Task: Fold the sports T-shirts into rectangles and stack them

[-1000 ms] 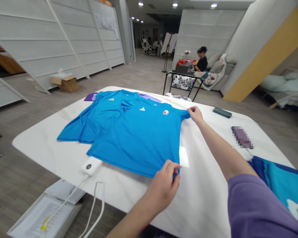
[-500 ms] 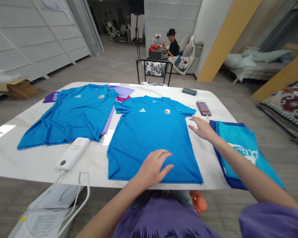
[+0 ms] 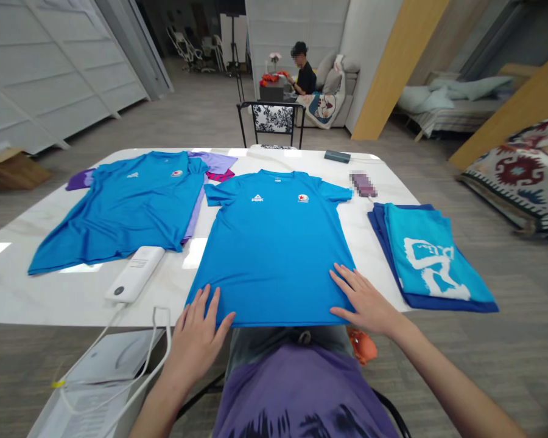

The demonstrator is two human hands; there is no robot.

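Observation:
A blue T-shirt lies spread flat, chest side up, on the white table, its collar away from me and its hem along the near edge. Fingers spread, my left hand rests on the shirt's lower left corner. My right hand lies on the lower right side, fingers apart as well. Neither hand grips the cloth. To the left, another blue T-shirt is laid out over purple clothing. Folded turquoise and navy garments are stacked on the right.
A white power bank-like device with a cable sits near the front left edge. At the back right are a phone and a dark case. A chair stands beyond the table; a person sits farther off.
My left hand has moved left to the shirt's lower left corner, and my right hand has come down from the sleeve to the lower right side. The folded left corner now lies flat.

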